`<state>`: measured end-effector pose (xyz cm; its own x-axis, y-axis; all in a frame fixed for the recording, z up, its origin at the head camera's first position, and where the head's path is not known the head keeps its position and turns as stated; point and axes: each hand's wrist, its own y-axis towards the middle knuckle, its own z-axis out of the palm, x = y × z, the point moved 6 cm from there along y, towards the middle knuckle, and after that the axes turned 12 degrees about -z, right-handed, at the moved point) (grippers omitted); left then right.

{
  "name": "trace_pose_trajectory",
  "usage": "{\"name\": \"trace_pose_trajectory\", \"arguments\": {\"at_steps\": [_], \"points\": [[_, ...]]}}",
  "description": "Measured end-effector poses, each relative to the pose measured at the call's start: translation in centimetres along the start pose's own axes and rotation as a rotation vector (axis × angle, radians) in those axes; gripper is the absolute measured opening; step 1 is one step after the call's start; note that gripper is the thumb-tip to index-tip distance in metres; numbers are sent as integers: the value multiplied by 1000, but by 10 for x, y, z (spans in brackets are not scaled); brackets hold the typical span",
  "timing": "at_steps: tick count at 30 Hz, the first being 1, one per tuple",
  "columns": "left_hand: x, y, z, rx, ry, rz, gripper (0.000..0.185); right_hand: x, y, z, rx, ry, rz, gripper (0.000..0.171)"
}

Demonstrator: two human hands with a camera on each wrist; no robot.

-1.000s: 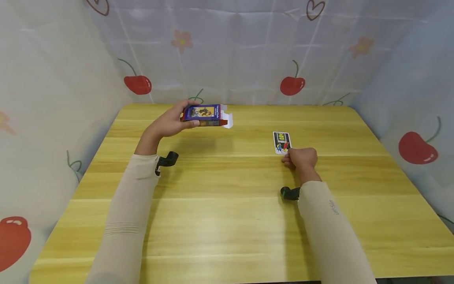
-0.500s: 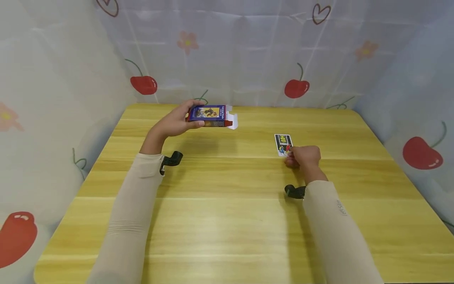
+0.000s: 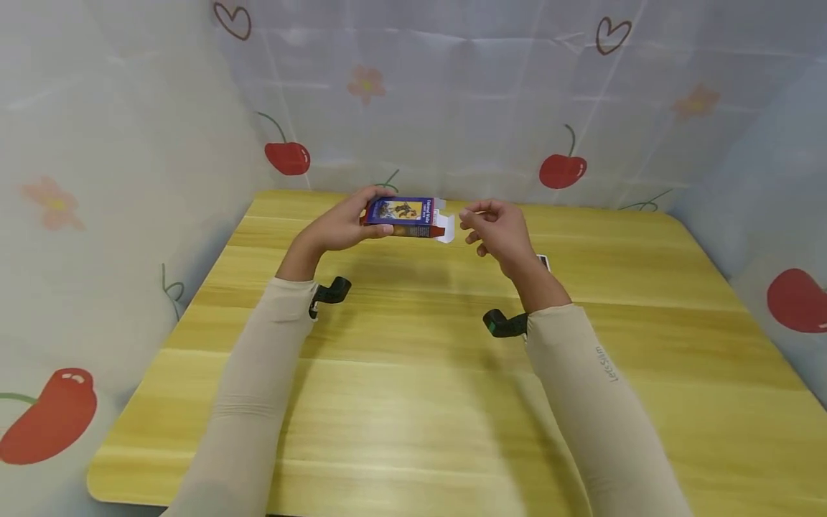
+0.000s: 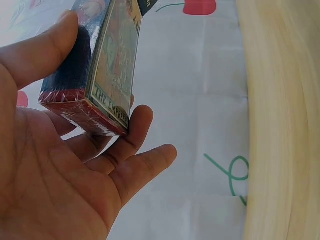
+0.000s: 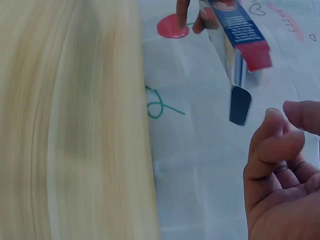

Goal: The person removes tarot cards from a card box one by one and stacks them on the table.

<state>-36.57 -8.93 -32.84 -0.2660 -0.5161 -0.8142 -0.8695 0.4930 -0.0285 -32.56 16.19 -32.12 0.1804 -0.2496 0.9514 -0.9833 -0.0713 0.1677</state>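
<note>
Card box [image 3: 407, 215] held above the far edge of the table [image 3: 413, 402] in the curled fingers of the left hand [image 3: 336, 226], long axis running left to right, open flap end just beside the empty, loosely curled right hand [image 3: 497, 228].

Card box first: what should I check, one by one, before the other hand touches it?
1. Left hand holds the card box firmly: ok, thumb on top and fingers underneath, as the left wrist view shows.
2. Box is lifted off the table: ok.
3. End flap is open: ok, it hangs out toward the right hand.
4. Right hand is free: ok in the wrist view, its curled fingers hold nothing.
5. Right hand touches the flap: not ok, a small gap remains.
6. Card on the table is ready to reach: cannot tell, the right wrist hides most of it.
</note>
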Motion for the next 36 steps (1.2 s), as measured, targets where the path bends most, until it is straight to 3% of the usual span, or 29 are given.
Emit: {"name": "trace_pose_trajectory", "arguments": {"at_steps": [8,24,36], "points": [[-2,6,13,25,6,20,62,-10,13,13,14,-66,42,33],[1,5,4,12,-19,21,64,-11,23,30,67,-32,120,40],[4,-3,-9,0,-30,4,62,-13,28,21,43,-9,119,33]]}}
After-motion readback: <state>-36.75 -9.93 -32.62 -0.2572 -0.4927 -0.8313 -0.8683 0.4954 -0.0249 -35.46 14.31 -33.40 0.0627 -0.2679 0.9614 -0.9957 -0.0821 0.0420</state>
